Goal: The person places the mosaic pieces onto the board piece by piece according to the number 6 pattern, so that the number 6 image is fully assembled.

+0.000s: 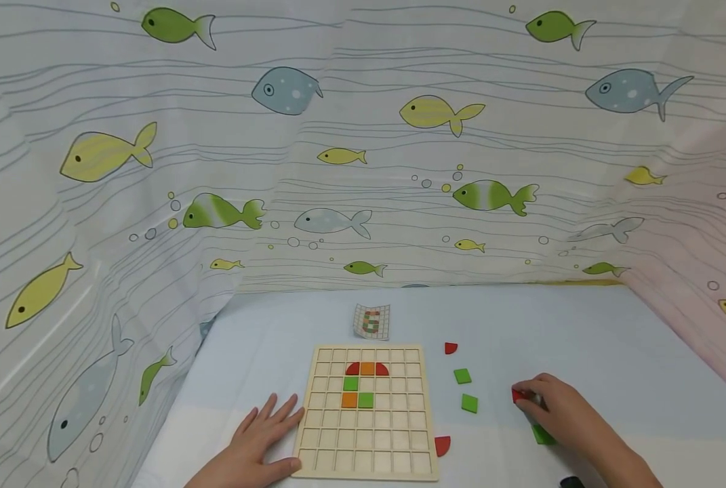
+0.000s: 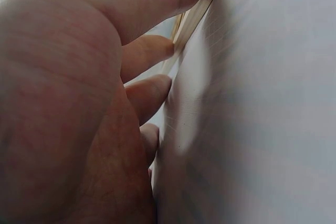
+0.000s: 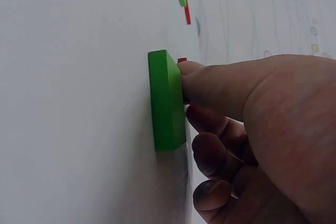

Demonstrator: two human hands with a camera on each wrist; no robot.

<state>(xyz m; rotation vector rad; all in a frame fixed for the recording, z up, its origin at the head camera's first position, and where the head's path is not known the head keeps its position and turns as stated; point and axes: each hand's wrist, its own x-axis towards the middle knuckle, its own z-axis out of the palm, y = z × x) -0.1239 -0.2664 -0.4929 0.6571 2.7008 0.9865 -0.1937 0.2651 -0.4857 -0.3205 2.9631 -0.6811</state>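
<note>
Left hand (image 1: 254, 440), fingers straight and spread, touches the board (image 1: 365, 439) at lower left. Six coloured tiles (image 1: 365, 400) sit on it, lower centre. Lower right, a red piece (image 1: 516, 396) is pinched by the right hand (image 1: 558, 408) near a green tile (image 1: 542, 437).

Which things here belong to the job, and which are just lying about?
Job: gridded board, six placed tiles, pattern card, red piece in right hand, loose red tiles, loose green tiles.
Seemingly not: unclear dark object at bottom edge, fish backdrop.

Pale beige gridded board (image 1: 373, 439); green squares (image 1: 462, 376); orange squares (image 1: 367, 369); red quarter-rounds (image 1: 451, 348); white fish-patterned backdrop (image 1: 393, 193).
</note>
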